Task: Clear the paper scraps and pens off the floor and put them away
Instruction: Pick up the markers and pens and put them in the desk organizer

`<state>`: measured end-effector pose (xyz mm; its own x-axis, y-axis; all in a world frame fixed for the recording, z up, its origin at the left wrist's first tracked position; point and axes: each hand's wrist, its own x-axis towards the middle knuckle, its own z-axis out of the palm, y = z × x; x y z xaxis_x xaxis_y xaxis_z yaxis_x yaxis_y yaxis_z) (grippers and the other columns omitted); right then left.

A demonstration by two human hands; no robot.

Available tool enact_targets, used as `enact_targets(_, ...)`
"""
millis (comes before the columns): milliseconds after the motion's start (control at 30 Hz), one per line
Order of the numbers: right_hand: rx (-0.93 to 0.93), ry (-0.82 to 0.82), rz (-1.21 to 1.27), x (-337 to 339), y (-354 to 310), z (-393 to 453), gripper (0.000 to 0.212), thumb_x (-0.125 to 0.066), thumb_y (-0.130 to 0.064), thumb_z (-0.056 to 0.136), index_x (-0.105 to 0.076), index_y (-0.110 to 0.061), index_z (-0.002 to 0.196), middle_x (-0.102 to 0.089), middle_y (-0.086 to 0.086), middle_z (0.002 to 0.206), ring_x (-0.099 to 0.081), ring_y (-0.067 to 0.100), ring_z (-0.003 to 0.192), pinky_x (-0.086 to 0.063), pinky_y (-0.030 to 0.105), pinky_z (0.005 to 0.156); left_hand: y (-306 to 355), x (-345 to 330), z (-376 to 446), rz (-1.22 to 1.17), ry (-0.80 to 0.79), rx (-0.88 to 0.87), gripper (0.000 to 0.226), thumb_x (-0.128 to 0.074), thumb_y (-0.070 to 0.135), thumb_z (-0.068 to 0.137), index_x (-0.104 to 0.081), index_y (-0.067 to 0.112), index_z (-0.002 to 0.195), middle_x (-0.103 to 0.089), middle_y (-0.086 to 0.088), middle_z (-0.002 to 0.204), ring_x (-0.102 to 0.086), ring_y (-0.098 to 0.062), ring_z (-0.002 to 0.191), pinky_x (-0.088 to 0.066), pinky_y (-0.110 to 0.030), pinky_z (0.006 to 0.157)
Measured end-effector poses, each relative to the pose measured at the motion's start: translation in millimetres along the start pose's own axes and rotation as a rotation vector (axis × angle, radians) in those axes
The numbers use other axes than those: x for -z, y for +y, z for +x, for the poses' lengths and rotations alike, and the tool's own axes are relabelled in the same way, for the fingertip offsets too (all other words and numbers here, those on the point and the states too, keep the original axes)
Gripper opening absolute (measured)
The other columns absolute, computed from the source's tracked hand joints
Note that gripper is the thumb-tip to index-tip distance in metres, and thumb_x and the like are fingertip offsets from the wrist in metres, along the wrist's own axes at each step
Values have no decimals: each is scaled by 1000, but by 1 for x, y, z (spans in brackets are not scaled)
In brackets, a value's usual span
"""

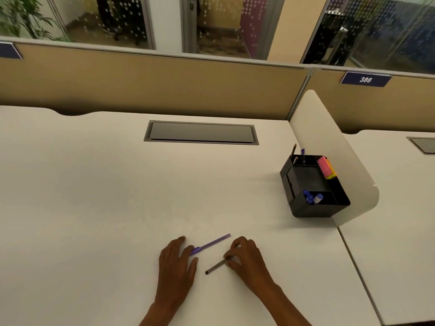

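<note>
Pinch grey pen firmly with right hand, scoop purple pen under flat, loose left hand, then stand both upright in organizer, up right of pens.

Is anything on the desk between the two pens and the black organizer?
Nothing visible: bare white desk lies between the purple pen, the dark grey pen and the black desk organizer.
</note>
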<state>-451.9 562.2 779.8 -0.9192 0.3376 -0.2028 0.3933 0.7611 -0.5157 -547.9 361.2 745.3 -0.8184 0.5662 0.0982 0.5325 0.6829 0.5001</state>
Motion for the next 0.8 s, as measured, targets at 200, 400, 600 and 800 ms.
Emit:
enact_targets(200,-38,41,-57,0,1,-1,17,-64,-38,87,-71,-32,101,-54,-15,113,-47,9,105,-37,22,88,6,9,4,-17,0,-7,69,-10,54,96,-69,18,93,-64,-6,117,-59,-28,110,-45,-42,94)
enact_targets(400,-107,83,14,20,15,-10,12,-50,-38,94,-60,-35,101,-62,-14,97,-56,9,93,-44,27,86,10,12,13,-175,5,-22,24,-44,36,91,-63,21,93,-61,8,88,-57,-17,84,-35,-22,79)
enact_targets(600,-204,313,251,62,23,-15,2,-67,-33,87,-66,-31,87,-66,-14,85,-61,5,79,-50,17,69,34,19,40,-463,12,23,19,-68,10,85,-61,27,89,-62,12,85,-59,-10,80,-48,-20,73)
enact_targets(800,-232,569,412,130,30,-11,14,-74,-19,83,-72,-20,97,-70,-6,89,-65,5,78,-51,9,63,75,27,71,-558,69,-106,17,-70,10,84,-65,25,88,-64,14,82,-62,-13,77,-50,-25,68)
